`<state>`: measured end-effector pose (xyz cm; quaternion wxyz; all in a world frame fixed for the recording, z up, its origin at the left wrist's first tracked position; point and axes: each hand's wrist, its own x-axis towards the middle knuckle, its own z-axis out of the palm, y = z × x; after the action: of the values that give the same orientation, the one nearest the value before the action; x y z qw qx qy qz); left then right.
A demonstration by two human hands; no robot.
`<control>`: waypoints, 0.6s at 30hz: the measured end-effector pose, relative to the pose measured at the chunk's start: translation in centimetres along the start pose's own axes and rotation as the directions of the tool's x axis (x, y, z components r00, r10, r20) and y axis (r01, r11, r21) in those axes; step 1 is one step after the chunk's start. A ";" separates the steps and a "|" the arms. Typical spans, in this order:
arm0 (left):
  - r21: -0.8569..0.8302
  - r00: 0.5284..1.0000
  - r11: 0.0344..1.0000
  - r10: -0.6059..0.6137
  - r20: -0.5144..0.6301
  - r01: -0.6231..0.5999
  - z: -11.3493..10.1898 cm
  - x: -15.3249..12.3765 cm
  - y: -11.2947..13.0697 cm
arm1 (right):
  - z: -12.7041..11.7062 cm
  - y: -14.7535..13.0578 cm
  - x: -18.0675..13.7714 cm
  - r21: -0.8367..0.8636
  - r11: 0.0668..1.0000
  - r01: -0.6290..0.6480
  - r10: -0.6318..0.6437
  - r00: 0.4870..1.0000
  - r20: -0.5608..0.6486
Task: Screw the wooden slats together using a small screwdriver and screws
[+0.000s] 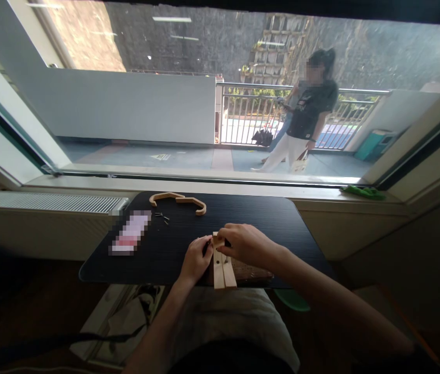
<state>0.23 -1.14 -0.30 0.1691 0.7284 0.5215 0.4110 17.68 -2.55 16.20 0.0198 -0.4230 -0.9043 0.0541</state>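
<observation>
Two light wooden strips lie side by side at the near edge of a black table, pointing away from me. My left hand is closed at their far left end, fingers pinched on something small I cannot make out. My right hand curls over the far end of the strips and grips them. A brown wooden piece lies under my right wrist.
A curved wooden part and a few small dark screws lie farther back on the table. A blurred pink-white item sits at the left. A radiator and window sill run behind; a person walks on the balcony outside.
</observation>
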 end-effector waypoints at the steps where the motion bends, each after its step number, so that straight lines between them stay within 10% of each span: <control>1: 0.003 1.000 1.000 0.000 -0.002 0.000 0.0 0.0 0.0 | 0.1 0.1 -0.1 0.019 1.000 0.014 -0.013 1.000 -0.005; 18: 0.056 1.000 0.998 -0.004 -0.013 0.005 0.7 -0.2 -0.7 | -0.9 -0.1 -0.9 -0.059 0.997 0.050 -0.044 0.994 0.101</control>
<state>0.33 -0.95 -1.26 0.1463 0.7288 0.5356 0.4007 18.25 -3.29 17.07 -0.0373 -0.3986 -0.9152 0.0468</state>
